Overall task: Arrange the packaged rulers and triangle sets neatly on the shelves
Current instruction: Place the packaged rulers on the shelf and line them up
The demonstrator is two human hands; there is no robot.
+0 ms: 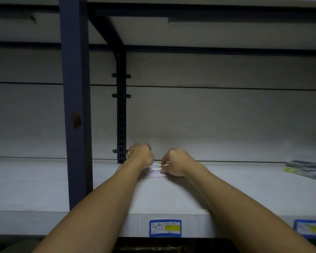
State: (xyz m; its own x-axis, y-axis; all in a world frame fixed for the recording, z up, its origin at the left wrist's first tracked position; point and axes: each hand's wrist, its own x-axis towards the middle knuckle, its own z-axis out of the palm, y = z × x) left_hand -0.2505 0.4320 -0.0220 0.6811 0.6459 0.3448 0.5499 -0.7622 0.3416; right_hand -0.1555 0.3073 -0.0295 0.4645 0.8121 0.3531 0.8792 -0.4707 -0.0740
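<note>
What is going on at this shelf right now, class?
A person is reaching both arms onto a white shelf and handling a clear packaged ruler that lies near the back wall. The left hand is on its left end and the right hand pinches its right end. A small pile of other packaged items lies at the far right of the same shelf. A blue price label is fixed to the shelf's front edge.

Matt white shelf (226,189), glossy clear-plastic ruler packs (154,172) (dark metal upright (77,106))
</note>
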